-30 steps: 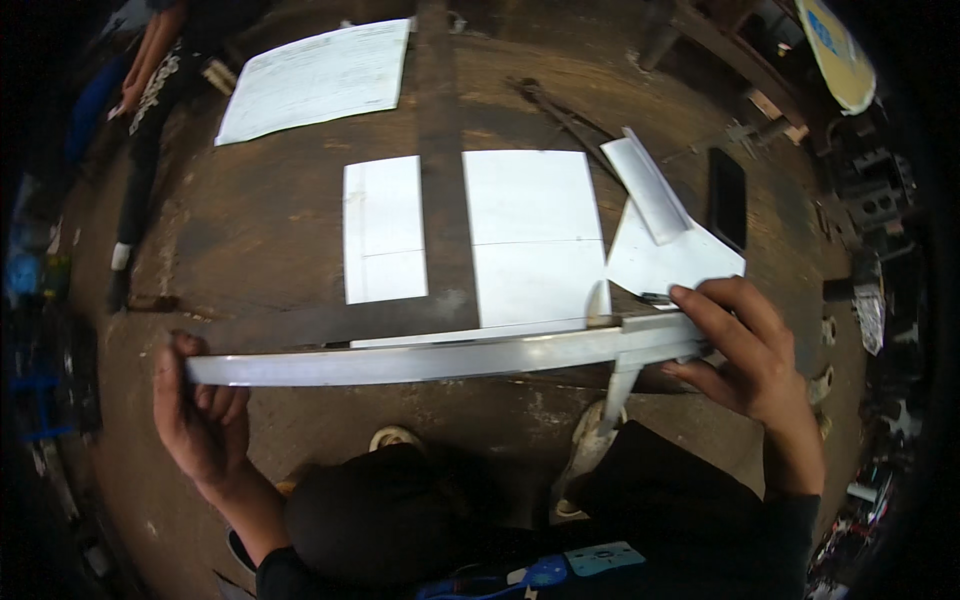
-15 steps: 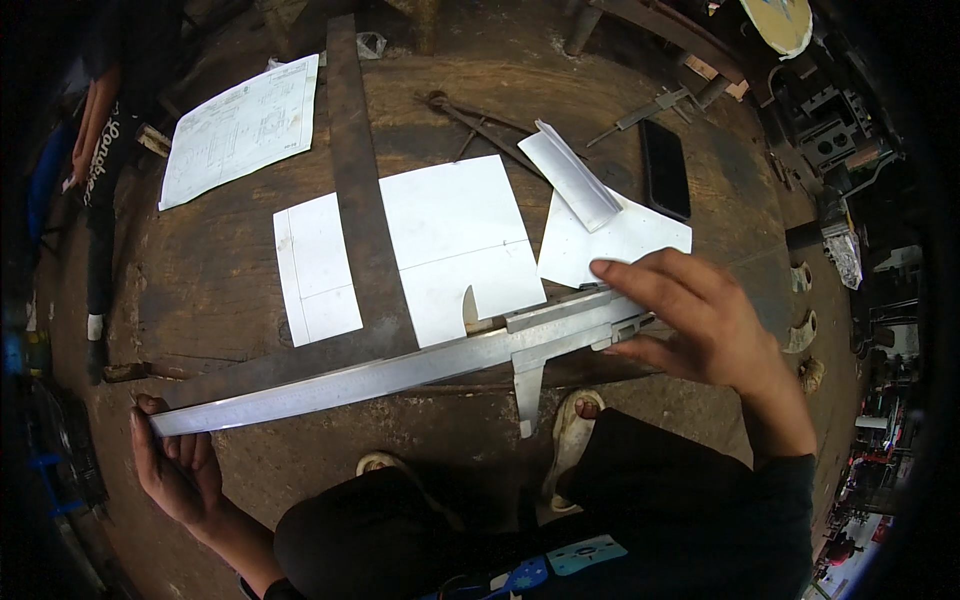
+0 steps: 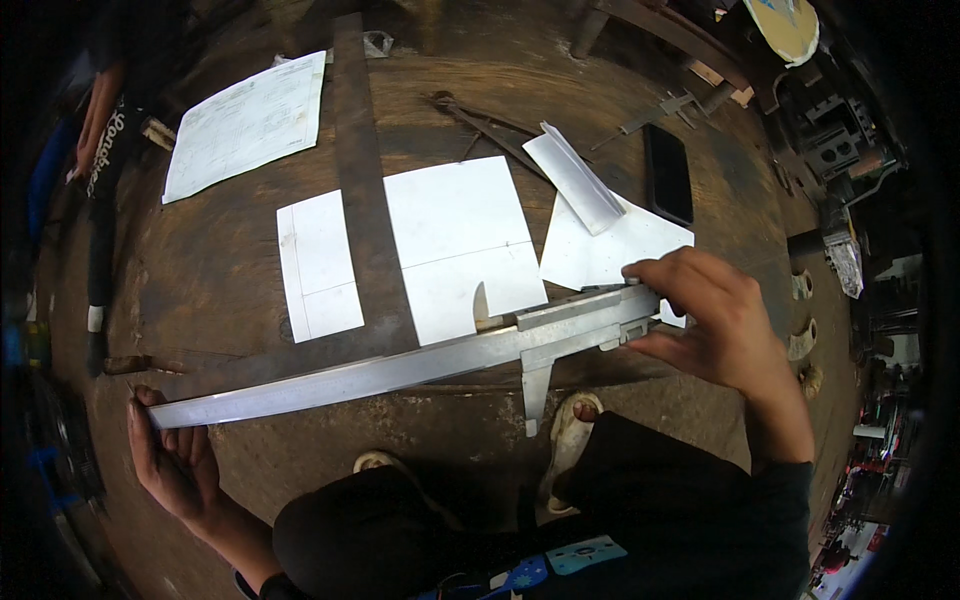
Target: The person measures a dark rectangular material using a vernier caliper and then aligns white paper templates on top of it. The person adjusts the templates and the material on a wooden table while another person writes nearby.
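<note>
Along the worktop's [image 3: 225,265] near edge, we pinched in our left hand [image 3: 175,465] the plain end of a long metal caliper [image 3: 340,383], which ran past a white sheet [image 3: 460,215] to our right hand [image 3: 718,320], gripping its jawed end.

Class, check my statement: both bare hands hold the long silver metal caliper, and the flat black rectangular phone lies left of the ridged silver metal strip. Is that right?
No, one side is wrong: the head view shows the flat black rectangular phone lying right of the ridged silver metal strip. The left hand and right hand do hold the long silver metal caliper.
</note>
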`<state>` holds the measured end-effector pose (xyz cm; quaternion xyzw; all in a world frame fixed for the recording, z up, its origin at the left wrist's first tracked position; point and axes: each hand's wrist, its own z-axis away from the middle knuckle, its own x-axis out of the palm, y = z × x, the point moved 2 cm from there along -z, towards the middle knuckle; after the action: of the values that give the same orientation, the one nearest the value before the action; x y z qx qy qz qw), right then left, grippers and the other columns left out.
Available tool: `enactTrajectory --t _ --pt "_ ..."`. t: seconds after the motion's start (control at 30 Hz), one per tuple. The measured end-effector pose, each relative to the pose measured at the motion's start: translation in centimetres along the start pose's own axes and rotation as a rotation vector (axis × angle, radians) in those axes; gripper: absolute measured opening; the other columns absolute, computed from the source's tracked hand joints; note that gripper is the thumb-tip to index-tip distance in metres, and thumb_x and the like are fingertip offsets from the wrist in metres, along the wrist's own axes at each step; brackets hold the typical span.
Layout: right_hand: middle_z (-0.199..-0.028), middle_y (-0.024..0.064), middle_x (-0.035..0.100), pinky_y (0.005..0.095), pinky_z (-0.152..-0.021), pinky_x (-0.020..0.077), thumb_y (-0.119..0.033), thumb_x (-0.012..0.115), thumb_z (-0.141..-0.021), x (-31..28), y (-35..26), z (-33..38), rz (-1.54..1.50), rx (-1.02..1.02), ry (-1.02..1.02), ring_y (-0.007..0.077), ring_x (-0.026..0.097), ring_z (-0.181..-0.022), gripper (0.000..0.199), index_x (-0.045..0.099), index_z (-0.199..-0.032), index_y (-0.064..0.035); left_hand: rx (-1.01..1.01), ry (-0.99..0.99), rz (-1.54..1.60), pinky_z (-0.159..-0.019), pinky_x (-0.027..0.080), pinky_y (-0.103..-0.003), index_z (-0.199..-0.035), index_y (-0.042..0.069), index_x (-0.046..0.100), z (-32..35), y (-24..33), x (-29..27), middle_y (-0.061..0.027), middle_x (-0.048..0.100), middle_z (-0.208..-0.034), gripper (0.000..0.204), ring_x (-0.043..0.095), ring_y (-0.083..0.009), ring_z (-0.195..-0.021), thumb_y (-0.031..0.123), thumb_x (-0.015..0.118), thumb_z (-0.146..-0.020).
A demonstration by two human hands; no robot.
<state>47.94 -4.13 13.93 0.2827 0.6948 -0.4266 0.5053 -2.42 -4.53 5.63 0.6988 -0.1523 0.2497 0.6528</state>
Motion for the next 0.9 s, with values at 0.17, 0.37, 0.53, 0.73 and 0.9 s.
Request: enactTrajectory --t 0.17,0.37,0.53,0.73,0.9 --pt "-0.099 0.0113 0.070 0.0373 -0.072 0.0585 -0.014 0.093 -0.065 0.1 -0.1 0.2 -0.080 0.030 -0.038 0.0248 0.070 -0.084 0.064 0.070 -0.124 -0.0041 0.023 0.109 -0.064 -0.042 0.022 -0.019 -0.116 0.004 0.057 0.2 0.0 0.1 0.0060 0.041 -0.066 0.026 0.029 -0.0003 -0.049 0.026 0.043 -0.113" --pt "-0.104 0.0125 0.071 0.0361 -0.072 0.0587 -0.013 0.092 -0.066 -0.2 -0.3 0.2 -0.093 0.045 -0.012 0.0255 0.072 -0.088 0.067 0.069 -0.128 -0.0036 0.019 0.056 -0.057 -0.042 0.022 -0.019 -0.114 0.004 0.057 0.3 -0.1 0.4 0.0057 0.042 -0.064 0.025 0.027 -0.0002 -0.047 0.025 0.043 -0.112" --pt "-0.105 0.0119 0.072 0.0382 -0.075 0.0589 -0.013 0.089 -0.072 -0.7 -0.7 0.1 -0.162 -0.017 0.022 0.0248 0.072 -0.090 0.068 0.066 -0.137 -0.0111 0.020 0.073 -0.035 -0.042 0.021 -0.019 -0.116 0.004 0.059 0.4 -0.5 0.2 0.0064 0.042 -0.063 0.026 0.027 -0.0004 -0.047 0.025 0.045 -0.112" --pt "-0.103 0.0101 0.073 0.0380 -0.074 0.0588 -0.011 0.089 -0.072 -1.2 -0.9 0.2 -0.142 -0.082 0.011 0.0236 0.072 -0.089 0.070 0.067 -0.138 -0.0160 0.032 0.085 -0.041 -0.043 0.020 -0.020 -0.120 0.004 0.063 0.5 -0.3 -0.2 0.0070 0.046 -0.066 0.028 0.029 -0.0001 -0.049 0.026 0.047 -0.112" --pt "-0.101 0.0094 0.073 0.0371 -0.071 0.0583 -0.011 0.089 -0.071 -1.2 -1.1 0.4 -0.132 -0.126 0.024 0.0224 0.072 -0.087 0.070 0.067 -0.138 -0.0151 0.026 0.172 -0.016 -0.043 0.021 -0.019 -0.113 0.005 0.058 0.8 -0.3 -0.2 0.0066 0.039 -0.063 0.023 0.027 0.0001 -0.048 0.025 0.046 -0.111"
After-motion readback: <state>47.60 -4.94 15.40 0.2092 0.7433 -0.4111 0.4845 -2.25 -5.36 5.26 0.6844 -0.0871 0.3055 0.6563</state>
